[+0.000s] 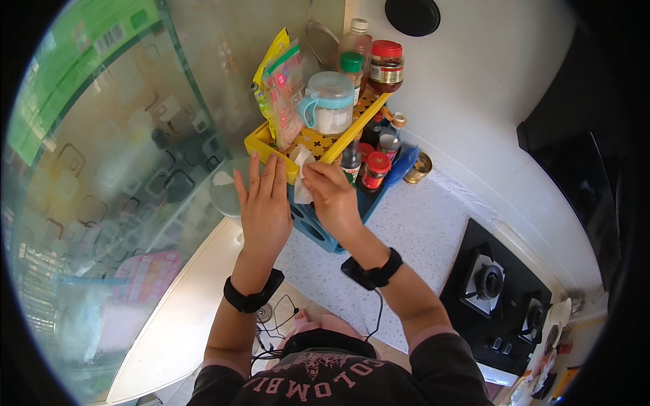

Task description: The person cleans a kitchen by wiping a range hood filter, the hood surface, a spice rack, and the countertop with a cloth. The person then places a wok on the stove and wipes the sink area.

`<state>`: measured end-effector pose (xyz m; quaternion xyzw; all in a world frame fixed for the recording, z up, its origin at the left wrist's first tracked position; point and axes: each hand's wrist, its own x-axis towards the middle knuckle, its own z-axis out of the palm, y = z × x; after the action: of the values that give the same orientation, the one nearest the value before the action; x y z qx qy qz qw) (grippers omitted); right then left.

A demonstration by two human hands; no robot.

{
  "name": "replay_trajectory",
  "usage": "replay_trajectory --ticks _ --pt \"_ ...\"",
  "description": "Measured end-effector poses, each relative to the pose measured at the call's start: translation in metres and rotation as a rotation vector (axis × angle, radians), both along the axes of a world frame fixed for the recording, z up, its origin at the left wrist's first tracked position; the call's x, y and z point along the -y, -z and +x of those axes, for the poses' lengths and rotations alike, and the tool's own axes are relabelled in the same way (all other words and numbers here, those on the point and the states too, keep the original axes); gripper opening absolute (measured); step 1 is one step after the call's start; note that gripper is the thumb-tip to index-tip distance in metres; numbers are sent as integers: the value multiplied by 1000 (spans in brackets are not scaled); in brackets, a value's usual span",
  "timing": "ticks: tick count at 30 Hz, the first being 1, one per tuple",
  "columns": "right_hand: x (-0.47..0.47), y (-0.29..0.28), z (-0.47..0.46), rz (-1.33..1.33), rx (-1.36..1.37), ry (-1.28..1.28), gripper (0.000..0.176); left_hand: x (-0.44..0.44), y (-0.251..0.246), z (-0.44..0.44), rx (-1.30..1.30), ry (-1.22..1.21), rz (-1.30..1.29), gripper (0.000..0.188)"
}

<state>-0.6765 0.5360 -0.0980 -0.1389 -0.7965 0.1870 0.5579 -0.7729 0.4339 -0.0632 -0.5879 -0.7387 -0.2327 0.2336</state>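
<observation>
My right hand (332, 195) pinches a crumpled white tissue (303, 185) against the near corner of a yellow plastic shelf rack (351, 132). Flat and with its fingers extended, my left hand (265, 205) rests at the rack's left rim and holds nothing. On the top tier stand a lidded jar with a light-blue handle (330, 109), an upright clear plastic packet (284, 106) and a yellow packet (265, 83). Behind them are a green-capped shaker (351, 63) and a red-lidded jar (387, 68). The blue lower tier (310, 231) carries a small red-lidded jar (377, 170) and several bottles.
A black gas hob (487, 299) is set in the speckled worktop (406, 238) at right. A small brass-coloured bowl (419, 168) sits by the wall. A round pale-lidded container (223, 193) stands left of the rack, beside patterned glass (122, 167). Dark cables (274, 314) lie below.
</observation>
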Motion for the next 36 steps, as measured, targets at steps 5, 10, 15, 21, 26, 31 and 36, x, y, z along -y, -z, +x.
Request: replay_trajectory --ticks 5,10,15,21,26,31,36 --pt "18 -11 14 164 111 62 23 2 -1 -2 11 -5 -12 49" --pt "10 -43 20 148 19 17 25 15 -6 -10 225 -44 229 42" --pt "3 -41 -16 268 303 -73 30 30 -3 -20 177 -51 230 37" --pt "-1 -24 25 279 203 179 30 60 5 -42 239 -123 237 36" --pt "40 2 14 -174 -67 303 12 60 1 -46 262 -25 343 34" --pt "58 31 -40 -731 -446 274 17 60 -7 -38 291 143 298 30" --pt "66 37 -55 -612 -540 412 16 91 -8 -51 304 99 274 28"
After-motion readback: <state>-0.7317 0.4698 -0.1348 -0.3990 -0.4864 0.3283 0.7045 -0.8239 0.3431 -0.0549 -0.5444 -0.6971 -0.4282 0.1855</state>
